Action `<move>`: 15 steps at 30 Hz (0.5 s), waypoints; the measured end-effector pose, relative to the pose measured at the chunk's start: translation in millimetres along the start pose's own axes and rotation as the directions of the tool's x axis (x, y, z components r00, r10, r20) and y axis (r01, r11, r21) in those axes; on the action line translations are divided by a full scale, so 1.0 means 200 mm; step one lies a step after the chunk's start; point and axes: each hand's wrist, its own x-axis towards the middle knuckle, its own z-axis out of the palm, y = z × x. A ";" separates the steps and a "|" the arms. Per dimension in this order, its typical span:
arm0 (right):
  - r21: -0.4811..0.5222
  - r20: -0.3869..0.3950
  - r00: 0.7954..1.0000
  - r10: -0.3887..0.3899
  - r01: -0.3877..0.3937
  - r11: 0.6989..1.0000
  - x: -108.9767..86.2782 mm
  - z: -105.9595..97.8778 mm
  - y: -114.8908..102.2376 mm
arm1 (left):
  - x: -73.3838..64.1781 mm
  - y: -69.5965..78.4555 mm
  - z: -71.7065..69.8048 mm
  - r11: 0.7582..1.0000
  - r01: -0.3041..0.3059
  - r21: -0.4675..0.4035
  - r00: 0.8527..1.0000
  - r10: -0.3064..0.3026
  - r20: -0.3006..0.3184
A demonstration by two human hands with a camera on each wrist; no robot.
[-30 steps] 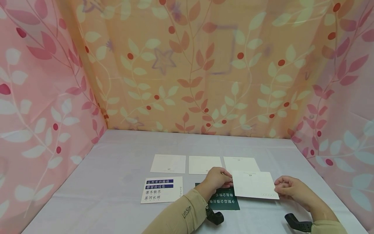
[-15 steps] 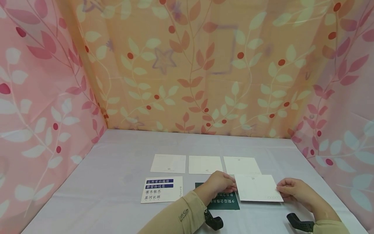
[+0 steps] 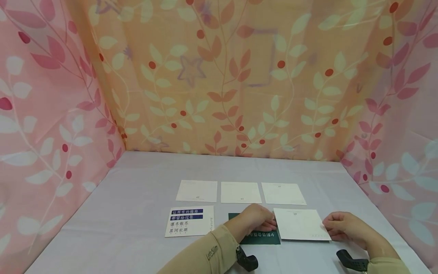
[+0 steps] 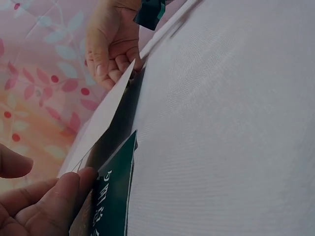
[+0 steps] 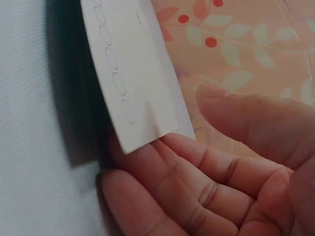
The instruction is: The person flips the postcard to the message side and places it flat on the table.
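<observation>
A white postcard [image 3: 302,224] with a row of small ovals lies nearly flat, close over the table, between my two hands. My left hand [image 3: 256,219] is at its left edge; in the left wrist view the fingertips [image 4: 87,177] meet that edge and the thumb stands apart. At the right corner is my right hand [image 3: 345,226]. The right wrist view shows its fingers [image 5: 192,182] under the corner of the postcard [image 5: 130,73], the thumb [image 5: 216,103] lifted away. A dark green card [image 3: 261,238] with white characters lies partly hidden beneath my left hand.
Three pale cards form a back row: left [image 3: 196,191], middle [image 3: 241,192] and right [image 3: 284,193]. A white card with blue bands [image 3: 189,222] lies at front left. Patterned cloth [image 3: 222,76] encloses the white-covered table [image 3: 116,213] behind and on both sides.
The postcard has moved toward me and down, slightly right, settling close to the table. Both hands have moved with it, and their hold at its edges has loosened.
</observation>
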 end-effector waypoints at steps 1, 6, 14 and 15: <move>0.002 0.007 1.000 -0.001 0.001 1.000 0.00 0.00 0.00 | 0.00 0.00 0.00 1.000 0.003 -0.009 1.000 -0.003 0.007; 0.009 0.043 0.999 -0.006 0.006 1.000 -0.02 -0.01 -0.01 | -0.02 0.01 -0.01 1.000 0.015 -0.021 0.999 -0.014 0.037; 0.003 0.076 0.997 -0.021 0.021 1.000 -0.03 -0.01 -0.01 | -0.05 0.03 -0.04 0.999 0.028 0.022 0.995 -0.030 0.100; 0.001 0.074 0.997 -0.021 0.021 1.000 -0.03 -0.01 -0.01 | -0.05 0.03 -0.04 0.999 0.029 0.025 0.994 -0.032 0.106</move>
